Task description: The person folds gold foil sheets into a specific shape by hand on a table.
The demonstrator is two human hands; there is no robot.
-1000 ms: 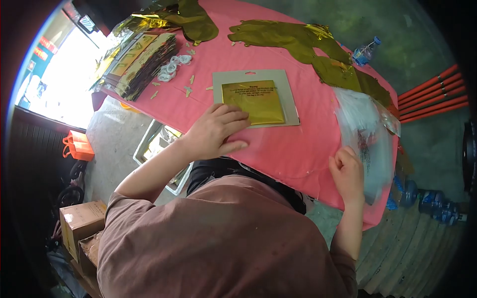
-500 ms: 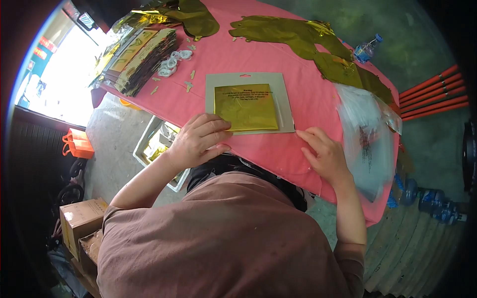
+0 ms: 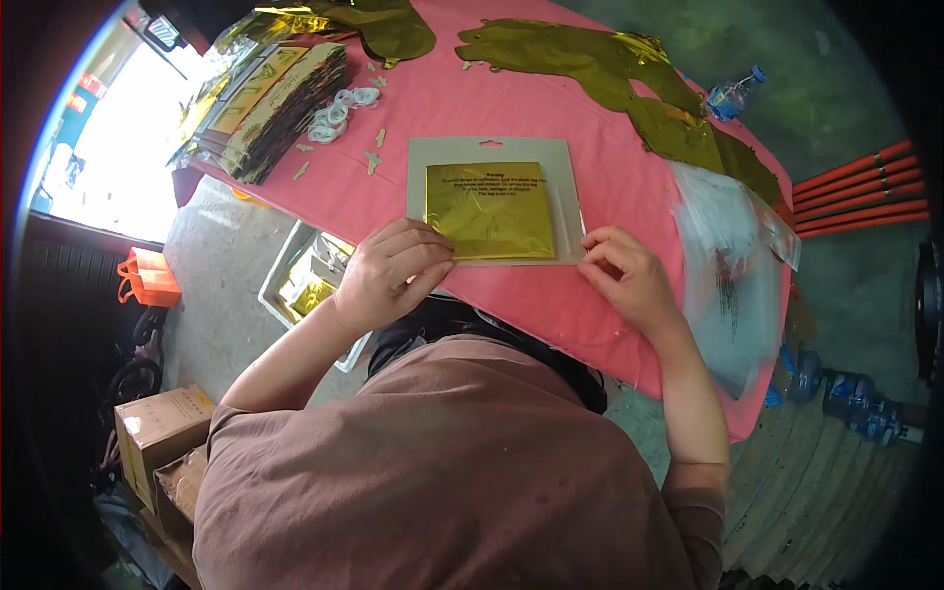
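Head camera, centre of frame: a grey backing card point(image 3: 492, 152) lies flat on the pink tablecloth point(image 3: 551, 305), with a gold foil packet point(image 3: 490, 209) lying on it. My left hand point(image 3: 391, 275) rests at the card's lower left corner, fingers curled and pressing on the edge of the foil packet. My right hand point(image 3: 629, 278) sits at the lower right corner, fingertips pinched at the card's edge. Clear plastic bags point(image 3: 733, 285) lie right of frame; a stack of finished packets point(image 3: 270, 113) sits upper left.
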